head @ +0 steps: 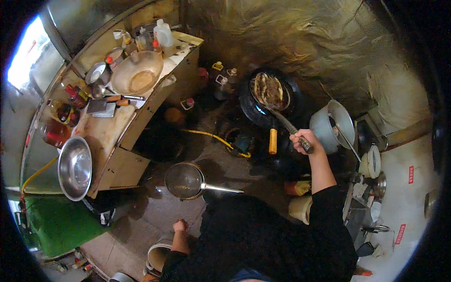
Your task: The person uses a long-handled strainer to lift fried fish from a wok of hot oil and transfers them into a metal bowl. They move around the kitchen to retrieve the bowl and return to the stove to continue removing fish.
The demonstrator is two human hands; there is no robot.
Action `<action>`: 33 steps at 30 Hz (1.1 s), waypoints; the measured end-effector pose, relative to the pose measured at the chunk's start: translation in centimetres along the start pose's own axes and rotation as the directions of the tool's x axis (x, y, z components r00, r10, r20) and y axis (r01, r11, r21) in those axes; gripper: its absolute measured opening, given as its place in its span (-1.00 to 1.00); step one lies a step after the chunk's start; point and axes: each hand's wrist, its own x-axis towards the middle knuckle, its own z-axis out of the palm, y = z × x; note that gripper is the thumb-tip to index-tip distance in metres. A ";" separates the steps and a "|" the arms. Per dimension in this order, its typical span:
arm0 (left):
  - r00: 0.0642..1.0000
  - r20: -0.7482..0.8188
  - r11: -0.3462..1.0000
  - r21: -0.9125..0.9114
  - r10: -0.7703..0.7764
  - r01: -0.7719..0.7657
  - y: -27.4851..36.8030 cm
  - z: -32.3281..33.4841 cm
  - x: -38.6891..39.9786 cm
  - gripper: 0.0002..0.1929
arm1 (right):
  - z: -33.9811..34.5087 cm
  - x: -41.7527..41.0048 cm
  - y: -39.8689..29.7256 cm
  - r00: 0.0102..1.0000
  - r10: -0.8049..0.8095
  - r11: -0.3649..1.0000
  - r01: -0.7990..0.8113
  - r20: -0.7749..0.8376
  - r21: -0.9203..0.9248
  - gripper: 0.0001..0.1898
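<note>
My right hand [302, 141] grips the dark handle of a long-handled ladle or skimmer [283, 121], whose head reaches into a wok. The handle slants up and left towards food [267, 90], browned and elongated, perhaps fish, in the round pan. That wok [249, 105] rests on a stove, and a blue flame shows at its lower left edge. A separate wooden handle [273, 141] points down just left of my right hand. My left hand [180, 225] hangs low by my side with its fingers curled; whether it holds anything cannot be made out.
A mesh strainer [184, 180] lies over a round container before me. A large grey pot [322, 127] stands right of the wok. The left counter [105, 137] bears a large bowl [137, 72], cleavers, ladles and bottles. A steel basin [74, 168] sits at its near end; a yellow hose [211, 135] crosses below.
</note>
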 end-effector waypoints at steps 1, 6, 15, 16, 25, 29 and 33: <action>0.996 -0.080 0.998 -0.057 -0.047 0.042 -0.3 0.2 -0.1 -0.96 | -0.1 0.1 -0.1 1.000 -0.011 0.999 0.010 -0.009 -0.049 -0.87; 0.985 -0.111 0.984 -0.138 -0.131 0.115 -0.1 -0.9 -0.5 -0.93 | 0.6 0.4 0.2 0.999 0.018 1.000 -0.017 0.031 -0.024 -0.87; 0.946 0.116 0.888 -0.327 -0.303 0.324 5.6 -4.9 -0.5 -0.86 | -1.6 0.0 1.4 0.997 -0.071 0.997 0.071 -0.038 0.004 -0.87; 0.965 0.078 0.921 -0.289 -0.250 0.262 6.6 -4.9 -0.5 -0.86 | -2.3 0.1 1.6 0.996 -0.085 0.996 0.085 -0.019 -0.037 -0.87; 0.991 -0.067 0.945 -0.314 -0.117 0.090 10.8 -2.0 -0.6 -0.89 | -5.6 -1.1 2.8 0.996 -0.037 0.993 0.027 0.084 0.113 -0.73; 0.933 0.002 0.563 -0.797 -0.360 0.219 10.6 0.1 0.6 -0.92 | -6.3 -1.7 2.7 0.993 -0.035 0.998 0.028 0.115 0.062 -0.91; 0.899 0.111 0.147 -0.971 -0.424 0.189 9.0 2.8 1.5 -0.95 | -7.0 -1.9 2.5 0.993 -0.010 0.999 0.005 0.116 0.043 -0.90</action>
